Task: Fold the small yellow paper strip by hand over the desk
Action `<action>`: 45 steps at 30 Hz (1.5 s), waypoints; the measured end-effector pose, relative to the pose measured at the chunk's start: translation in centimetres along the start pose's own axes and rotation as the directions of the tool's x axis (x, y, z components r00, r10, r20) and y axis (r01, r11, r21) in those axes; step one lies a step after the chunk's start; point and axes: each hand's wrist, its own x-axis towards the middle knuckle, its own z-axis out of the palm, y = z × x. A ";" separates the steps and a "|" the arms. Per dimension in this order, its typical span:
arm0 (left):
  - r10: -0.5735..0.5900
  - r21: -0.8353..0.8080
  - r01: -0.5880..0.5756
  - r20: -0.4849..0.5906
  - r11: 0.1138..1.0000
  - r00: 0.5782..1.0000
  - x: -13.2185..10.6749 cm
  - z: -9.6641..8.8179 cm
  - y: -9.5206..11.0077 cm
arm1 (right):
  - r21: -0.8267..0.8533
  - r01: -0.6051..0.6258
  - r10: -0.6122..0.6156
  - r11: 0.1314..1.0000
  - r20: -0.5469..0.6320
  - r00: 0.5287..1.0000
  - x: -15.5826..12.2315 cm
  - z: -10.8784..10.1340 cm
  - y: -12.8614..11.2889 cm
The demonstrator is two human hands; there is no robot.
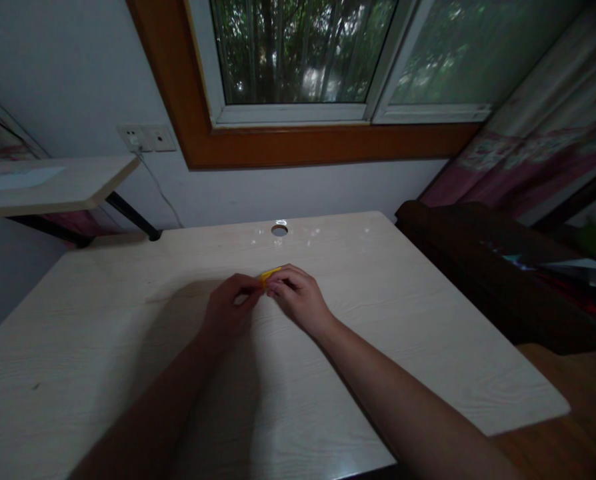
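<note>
A small yellow object point(271, 273) is pinched between my two hands over the middle of the table point(378, 347). My left hand point(231, 303) is closed, thumb and fingertips meeting at the object's left end. My right hand point(301, 293) is closed too, its bent fingers gripping the object from the right. Only a thin yellow strip shows above the fingertips, so its kind cannot be made out. Both hands are low over the pale wood-grain surface, and a shadow falls to the left of them.
A round hole point(279, 231) pierces the table near its back edge. At the left a raised shelf point(78, 193) stands on a black leg point(133, 215). A cable point(161, 190) hangs from the wall socket point(148, 138). Dark furniture point(478, 267) flanks the table's right side.
</note>
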 end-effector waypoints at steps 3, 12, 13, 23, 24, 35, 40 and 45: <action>0.117 0.105 -0.111 -0.047 0.988 0.992 0.1 -0.2 0.4 | 0.044 -0.011 0.011 0.999 -0.001 1.000 -0.1 0.2 -0.3; 0.376 0.224 -0.345 -0.113 0.912 0.920 0.3 0.0 1.0 | 0.027 0.017 -0.016 1.000 -0.024 1.000 -0.3 0.5 -1.1; 0.371 0.227 -0.340 -0.114 0.913 0.921 0.3 0.0 1.0 | 0.017 0.020 -0.020 1.000 -0.023 1.000 -0.3 0.5 -1.1; 0.092 0.011 -0.091 -0.080 0.996 0.993 -0.1 0.1 0.3 | 0.049 0.006 -0.005 0.999 -0.022 1.000 -0.2 0.6 -1.1; 0.054 -0.025 -0.056 -0.071 0.998 0.996 -0.1 0.1 0.3 | 0.052 0.006 -0.005 0.999 -0.021 1.000 -0.2 0.6 -1.0; -0.280 -0.266 0.245 -0.105 0.932 0.954 0.0 0.6 -0.4 | -0.042 0.078 -0.078 0.996 0.008 0.997 0.1 0.2 -0.6; -0.269 -0.278 0.238 -0.078 0.930 0.960 0.0 0.5 0.1 | -0.076 0.067 -0.064 0.995 0.041 0.997 0.1 0.1 -0.5; -0.284 -0.414 0.257 -0.004 0.873 0.959 0.1 0.4 0.4 | -0.090 0.073 -0.064 0.993 0.097 0.993 0.1 -0.1 -0.7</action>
